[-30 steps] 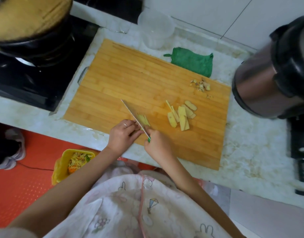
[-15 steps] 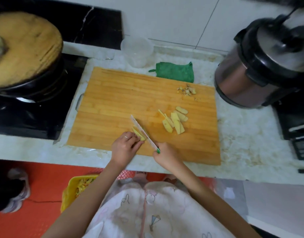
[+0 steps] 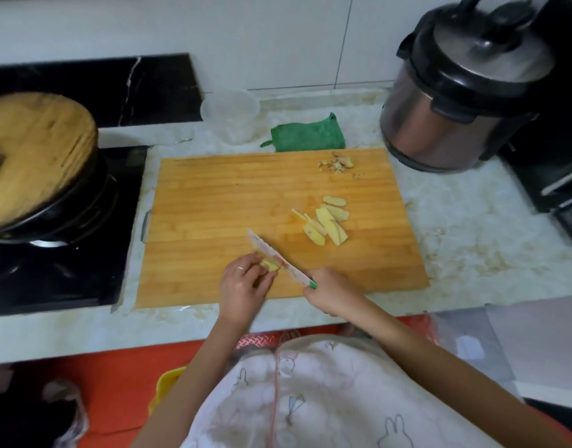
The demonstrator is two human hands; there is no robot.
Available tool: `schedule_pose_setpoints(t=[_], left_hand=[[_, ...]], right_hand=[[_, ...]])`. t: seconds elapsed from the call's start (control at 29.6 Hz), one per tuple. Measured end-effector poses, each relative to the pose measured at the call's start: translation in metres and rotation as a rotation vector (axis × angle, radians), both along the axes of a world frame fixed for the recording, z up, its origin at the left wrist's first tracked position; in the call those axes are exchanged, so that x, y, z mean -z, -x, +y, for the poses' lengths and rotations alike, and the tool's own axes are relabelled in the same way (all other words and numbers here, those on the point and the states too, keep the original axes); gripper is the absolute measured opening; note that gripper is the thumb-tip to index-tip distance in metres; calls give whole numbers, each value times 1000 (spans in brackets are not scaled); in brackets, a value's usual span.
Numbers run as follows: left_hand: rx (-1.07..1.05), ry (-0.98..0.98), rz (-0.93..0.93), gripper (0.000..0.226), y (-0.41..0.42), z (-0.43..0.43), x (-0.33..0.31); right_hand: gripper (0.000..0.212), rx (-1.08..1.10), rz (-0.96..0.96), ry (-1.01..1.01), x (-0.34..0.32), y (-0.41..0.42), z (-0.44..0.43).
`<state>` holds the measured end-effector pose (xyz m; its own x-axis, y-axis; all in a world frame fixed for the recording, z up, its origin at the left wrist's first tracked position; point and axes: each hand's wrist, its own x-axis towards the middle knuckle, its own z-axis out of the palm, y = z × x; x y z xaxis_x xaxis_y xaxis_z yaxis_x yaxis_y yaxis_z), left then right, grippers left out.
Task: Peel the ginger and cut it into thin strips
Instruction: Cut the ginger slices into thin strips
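Green-handled small knife with a pale blade (image 3: 278,258), clamped in the right hand (image 3: 331,294), fingers wrapped tight round the handle. Left hand (image 3: 242,286) pinching a small yellow chunk of peeled ginger (image 3: 271,266) at the fingertips, down near the front edge of the big rectangular bamboo cutting board (image 3: 229,195) and right up against the left face of the blade. Versus a second ago: chunk sitting on the right of the blade back then, now over on the left and under the fingers, so looks like a re-grip and line-up, not a finished cut. Hard to say if already biting in or just resting alongside, bit blurry there. Further out, same pile of flat yellow ginger slices (image 3: 326,224) middle-right on the board, a couple of thin strips at its left edge, not grown and not shifted. Little heap of brownish peel scraps (image 3: 338,163) towards the far right corner, untouched too. Guessing peeling done, slicing nearly done, actual strip-cutting barely started, this chunk next up. Only other difference: view tipped up, so more of the steel-and-black pressure cooker (image 3: 462,92) and the crumpled green cloth (image 3: 307,135) showing.
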<state>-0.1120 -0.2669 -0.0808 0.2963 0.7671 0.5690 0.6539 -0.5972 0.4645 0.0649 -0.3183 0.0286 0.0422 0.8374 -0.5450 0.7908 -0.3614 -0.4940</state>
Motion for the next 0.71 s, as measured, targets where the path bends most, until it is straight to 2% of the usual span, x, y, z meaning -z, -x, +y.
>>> schedule_pose_setpoints(t=[0.17, 0.41, 0.51, 0.71], left_hand=[[-12, -30, 31, 26, 3, 1, 2], [-24, -10, 42, 24, 3, -1, -1], [-18, 2, 46, 24, 4, 0, -3], [14, 27, 62, 24, 5, 3, -6]], right_hand=[[34, -45, 36, -69, -2, 16, 20], [32, -44, 119, -29, -5, 12, 30], [23, -103, 104, 2, -8, 6, 34], [33, -132, 56, 19, -5, -7, 18]])
